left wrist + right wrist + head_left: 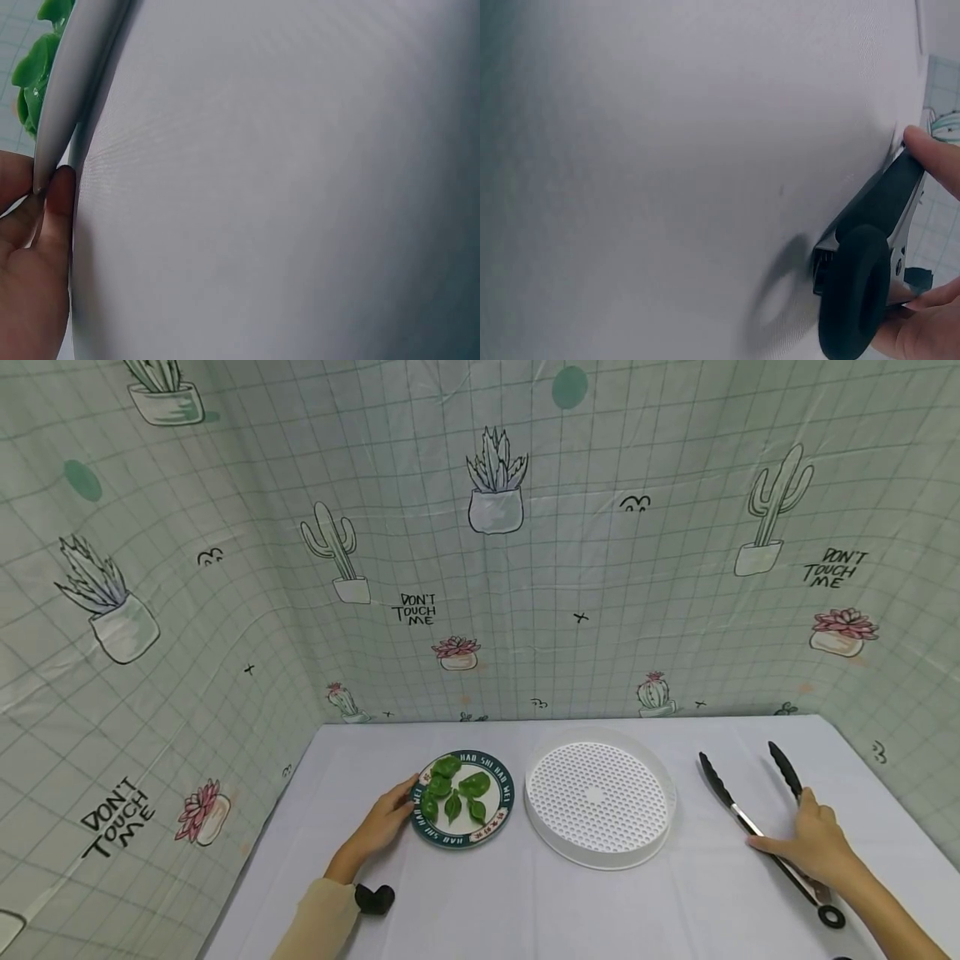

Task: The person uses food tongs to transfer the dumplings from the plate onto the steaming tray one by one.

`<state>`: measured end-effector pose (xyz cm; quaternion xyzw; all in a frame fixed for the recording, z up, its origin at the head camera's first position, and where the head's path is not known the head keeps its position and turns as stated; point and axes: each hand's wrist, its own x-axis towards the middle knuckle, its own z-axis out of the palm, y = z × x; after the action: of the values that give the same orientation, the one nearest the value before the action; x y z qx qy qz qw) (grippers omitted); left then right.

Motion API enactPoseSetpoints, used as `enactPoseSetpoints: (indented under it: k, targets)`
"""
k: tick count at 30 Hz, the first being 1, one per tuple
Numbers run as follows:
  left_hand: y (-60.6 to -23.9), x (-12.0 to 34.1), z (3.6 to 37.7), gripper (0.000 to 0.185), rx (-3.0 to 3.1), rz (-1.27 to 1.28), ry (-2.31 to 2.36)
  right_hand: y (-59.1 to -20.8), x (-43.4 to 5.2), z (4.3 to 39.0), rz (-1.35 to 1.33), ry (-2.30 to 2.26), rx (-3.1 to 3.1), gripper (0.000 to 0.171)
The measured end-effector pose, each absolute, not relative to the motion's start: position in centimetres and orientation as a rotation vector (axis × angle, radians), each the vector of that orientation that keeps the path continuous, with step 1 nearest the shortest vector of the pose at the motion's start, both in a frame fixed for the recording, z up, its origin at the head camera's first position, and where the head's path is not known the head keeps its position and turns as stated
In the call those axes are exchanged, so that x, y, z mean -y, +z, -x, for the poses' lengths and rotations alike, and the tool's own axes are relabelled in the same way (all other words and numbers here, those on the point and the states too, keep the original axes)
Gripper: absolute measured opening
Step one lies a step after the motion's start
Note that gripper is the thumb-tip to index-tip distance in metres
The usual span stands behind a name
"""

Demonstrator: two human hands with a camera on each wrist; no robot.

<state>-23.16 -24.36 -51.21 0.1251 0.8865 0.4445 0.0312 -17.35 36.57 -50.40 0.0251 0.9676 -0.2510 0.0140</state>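
Note:
A round plate (457, 842) with a dark green lettered rim holds several green leaves (453, 789) at the left of the white table. My left hand (386, 822) pinches its left rim; in the left wrist view the fingers (56, 217) close on the pale plate edge (64, 97), with the leaves (37, 67) above. At the right lie black-tipped metal tongs (716, 785), arms spread apart. My right hand (813, 843) grips them near the hinge end. The right wrist view shows the thumb (937, 157) on a tong arm (877, 210) and the black hanging ring (855, 292).
A white perforated round tray (600, 858) sits between plate and tongs, holding nothing. The white table (525, 902) is walled at the back and both sides by a cactus-print curtain (495, 610). A black wrist-camera mount (373, 899) sits on my left sleeve.

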Motion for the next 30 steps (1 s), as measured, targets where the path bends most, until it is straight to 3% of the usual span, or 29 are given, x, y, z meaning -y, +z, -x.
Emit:
enactPoseSetpoints:
  k: [12, 30]
  targets:
    - [-51.6, 24.6, 23.3, 0.048, -2.646, -0.363, 1.513, -50.2, -36.8, 17.3, -0.052, -0.795, -3.031, 0.124]
    - [-52.0, 24.9, 23.6, 0.05, -2.483, -0.283, 1.669, -47.5, -35.8, 15.2, 0.027, -0.844, -3.174, 0.107]
